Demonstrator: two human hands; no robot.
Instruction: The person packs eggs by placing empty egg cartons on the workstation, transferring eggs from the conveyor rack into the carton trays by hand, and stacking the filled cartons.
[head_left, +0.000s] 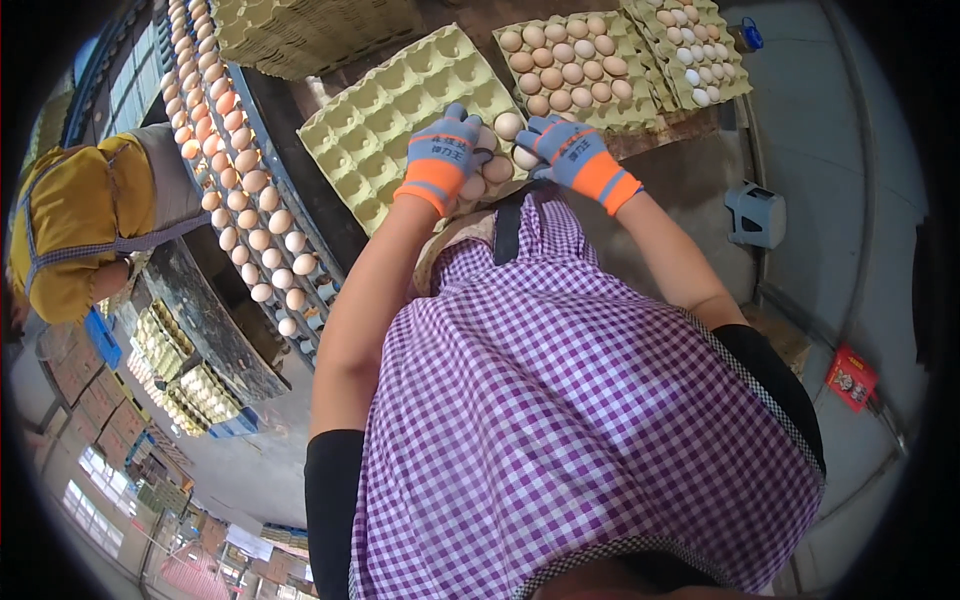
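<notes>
Both hands wear grey and orange work gloves over a pale green egg tray (375, 120). My left hand (442, 157) lies over the tray's near right part, its fingers curled around a brown egg (486, 140) at its edge. Other eggs (497, 169) sit beside and partly under it. My right hand (562, 154) is at the tray's right edge, its fingertips touching a pale egg (525, 157); whether it grips the egg cannot be told. One more egg (508, 125) rests between the hands. The tray's left and far cups hold no eggs.
A roller conveyor with rows of eggs (247, 160) runs along the left. Stacked egg trays (315, 37) stand behind; filled trays (574, 64) (694, 52) lie at the right. A co-worker in yellow (82, 217) is beyond the conveyor. A grey plastic stool (757, 215) stands at the right.
</notes>
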